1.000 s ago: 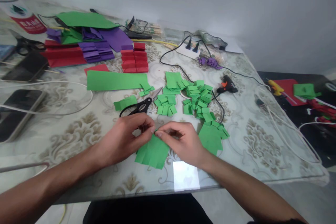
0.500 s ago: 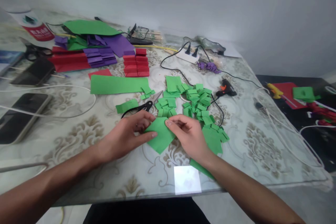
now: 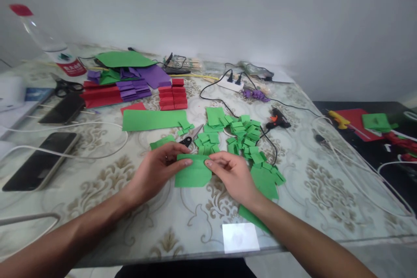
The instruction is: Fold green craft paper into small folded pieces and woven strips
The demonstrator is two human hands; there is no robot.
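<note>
Between my two hands is a piece of green paper (image 3: 193, 174), held near the table's front with a long edge facing me. My left hand (image 3: 163, 166) pinches its upper left part, thumb on top. On the upper right, my right hand (image 3: 230, 174) grips it between thumb and fingers. Just beyond my left fingers lie scissors (image 3: 186, 141), their handles partly hidden. Several small folded green paper pieces (image 3: 244, 132) are heaped past my right hand. A long green paper strip (image 3: 153, 120) lies farther back on the left.
Folded red paper (image 3: 172, 95) and purple paper (image 3: 134, 90) lie at the back. A bottle (image 3: 67, 61) stands back left, near phones (image 3: 42, 160). A glue gun (image 3: 277, 118) and a power strip (image 3: 230, 82) with cords lie to the right.
The green paper has turned from a corner pointing at me to a straight edge facing me. Both hands still hold it. My view has tilted up slightly, showing more of the bottle.
</note>
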